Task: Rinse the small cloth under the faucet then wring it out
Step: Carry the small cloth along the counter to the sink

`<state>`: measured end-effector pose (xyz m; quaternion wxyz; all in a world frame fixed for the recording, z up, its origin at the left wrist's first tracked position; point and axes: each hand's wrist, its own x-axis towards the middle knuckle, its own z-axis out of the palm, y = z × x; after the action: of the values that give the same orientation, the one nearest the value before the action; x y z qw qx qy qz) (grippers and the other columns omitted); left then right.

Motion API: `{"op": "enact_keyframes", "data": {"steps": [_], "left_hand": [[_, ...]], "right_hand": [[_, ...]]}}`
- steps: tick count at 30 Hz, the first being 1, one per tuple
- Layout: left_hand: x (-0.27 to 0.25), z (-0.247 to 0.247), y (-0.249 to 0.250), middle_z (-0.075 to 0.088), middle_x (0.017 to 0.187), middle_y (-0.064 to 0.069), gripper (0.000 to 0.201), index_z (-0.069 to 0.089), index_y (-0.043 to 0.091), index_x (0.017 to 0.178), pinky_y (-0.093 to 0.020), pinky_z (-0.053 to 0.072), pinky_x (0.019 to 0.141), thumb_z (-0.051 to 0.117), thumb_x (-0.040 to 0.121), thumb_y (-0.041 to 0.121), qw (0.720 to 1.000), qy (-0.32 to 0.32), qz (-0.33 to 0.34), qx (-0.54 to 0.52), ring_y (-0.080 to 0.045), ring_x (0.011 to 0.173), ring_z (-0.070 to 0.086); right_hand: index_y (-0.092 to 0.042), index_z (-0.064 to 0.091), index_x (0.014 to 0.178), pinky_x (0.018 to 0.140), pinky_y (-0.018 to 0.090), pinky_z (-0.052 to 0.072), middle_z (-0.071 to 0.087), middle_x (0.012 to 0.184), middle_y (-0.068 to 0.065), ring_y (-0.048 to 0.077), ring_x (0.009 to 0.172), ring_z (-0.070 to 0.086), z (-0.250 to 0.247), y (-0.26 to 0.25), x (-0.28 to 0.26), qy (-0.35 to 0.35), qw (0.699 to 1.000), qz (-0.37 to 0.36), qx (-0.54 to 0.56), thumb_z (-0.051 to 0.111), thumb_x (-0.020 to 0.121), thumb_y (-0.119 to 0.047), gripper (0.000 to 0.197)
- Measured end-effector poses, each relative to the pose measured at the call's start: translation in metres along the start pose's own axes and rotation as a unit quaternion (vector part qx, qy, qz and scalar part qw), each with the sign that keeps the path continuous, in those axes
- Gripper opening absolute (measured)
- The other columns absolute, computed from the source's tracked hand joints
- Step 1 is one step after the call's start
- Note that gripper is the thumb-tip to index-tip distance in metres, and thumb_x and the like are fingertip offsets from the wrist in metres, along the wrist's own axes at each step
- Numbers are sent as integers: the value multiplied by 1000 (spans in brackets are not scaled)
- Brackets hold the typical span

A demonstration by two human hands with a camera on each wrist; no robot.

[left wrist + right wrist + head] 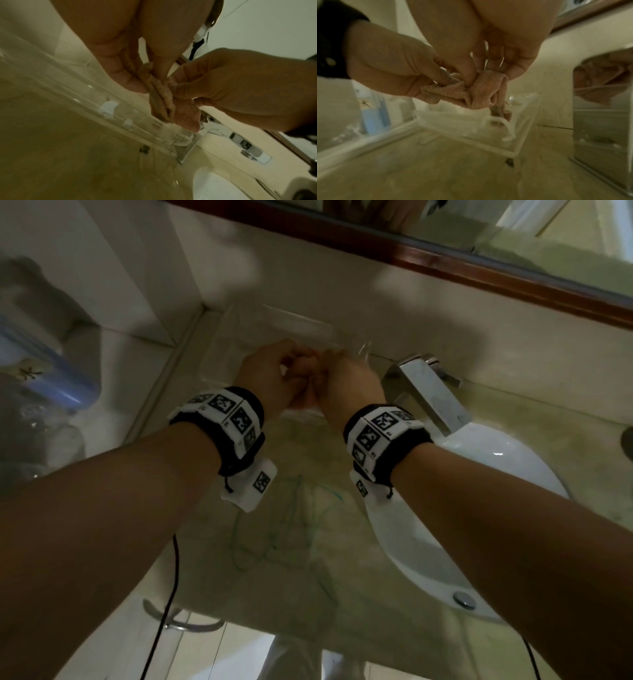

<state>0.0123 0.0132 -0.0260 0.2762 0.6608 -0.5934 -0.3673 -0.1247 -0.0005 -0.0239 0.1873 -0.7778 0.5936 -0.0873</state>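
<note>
A small pink cloth (159, 97) is bunched between both hands, its folds hanging down from the fingers (471, 94). My left hand (149, 79) pinches one side with thumb and fingers. My right hand (488, 75) pinches the other side. In the head view the left hand (291, 368) and right hand (325, 371) meet above a clear plastic tray (281, 326) at the back of the counter. The chrome faucet (424, 392) stands to their right, and no water shows at its spout. The white sink basin (479, 474) lies below the faucet.
A mirror with a dark wooden frame (479, 268) runs along the wall behind. A blue-lidded container (51, 378) sits at the far left. Green scribbles (291, 535) mark the counter. The basin's drain (464, 600) is near the front, and a black cable (171, 594) hangs at lower left.
</note>
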Motion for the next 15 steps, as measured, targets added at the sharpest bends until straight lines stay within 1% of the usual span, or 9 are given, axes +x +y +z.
{"op": "enact_keyframes", "data": {"steps": [1,3,5,6,8,10,12,13,15], "left_hand": [[-7,-3,3,62,113,4,37,64,25,116,-1,44,56,64,84,5,1000,0,12,-10,-8,93,56],[-24,-7,7,61,117,4,40,64,27,116,-3,49,58,65,83,4,999,-2,25,-31,-9,97,58],[-45,-9,8,58,118,3,43,62,28,119,-2,47,53,65,84,4,999,-2,18,-44,-10,90,59],[-55,-9,6,58,118,3,44,61,28,121,-2,46,52,66,84,5,999,-2,18,-48,-11,89,59],[-77,-6,-1,59,119,3,46,60,29,122,-3,46,58,67,83,5,999,2,16,-50,-14,95,60],[-99,-4,-12,60,118,5,47,61,28,121,-11,50,69,66,82,2,998,6,-2,-55,-15,99,60],[-119,0,-25,61,119,7,49,62,27,122,-27,55,80,65,81,0,997,8,-33,-68,-18,101,62],[-129,2,-32,61,119,7,51,61,28,123,-32,56,84,65,81,0,996,7,-43,-75,-19,103,63],[-148,10,-46,61,123,5,54,60,29,126,-35,57,85,64,82,-1,995,10,-59,-79,-20,104,63]], "right_hand": [[-10,61,106,67,34,46,60,104,13,35,89,60,-4,-3,-8,11,1000,-6,4,47,91,-22,24],[-9,61,105,72,40,50,60,103,14,36,89,59,-8,-9,-25,29,999,-22,14,48,89,-23,25],[-7,60,106,74,42,50,61,103,16,38,90,59,-9,-14,-46,41,998,-45,23,50,88,-25,27],[-7,59,108,74,42,49,61,103,16,38,90,59,-7,-16,-55,46,997,-57,25,51,88,-26,29],[-8,56,117,72,37,45,60,107,16,37,91,59,1,-18,-74,40,996,-73,28,49,88,-27,35],[-10,52,127,74,35,44,60,109,16,36,92,59,14,-21,-92,19,995,-90,47,47,88,-30,44],[-12,48,133,79,39,48,59,111,15,36,97,57,30,-23,-106,-15,994,-100,41,48,90,-29,46],[-12,47,133,79,39,48,59,110,14,35,98,57,39,-23,-113,-32,994,-100,29,48,91,-27,44],[-12,44,134,76,38,45,58,109,14,34,95,57,55,-25,-125,-62,993,-102,21,48,92,-22,44]]}}
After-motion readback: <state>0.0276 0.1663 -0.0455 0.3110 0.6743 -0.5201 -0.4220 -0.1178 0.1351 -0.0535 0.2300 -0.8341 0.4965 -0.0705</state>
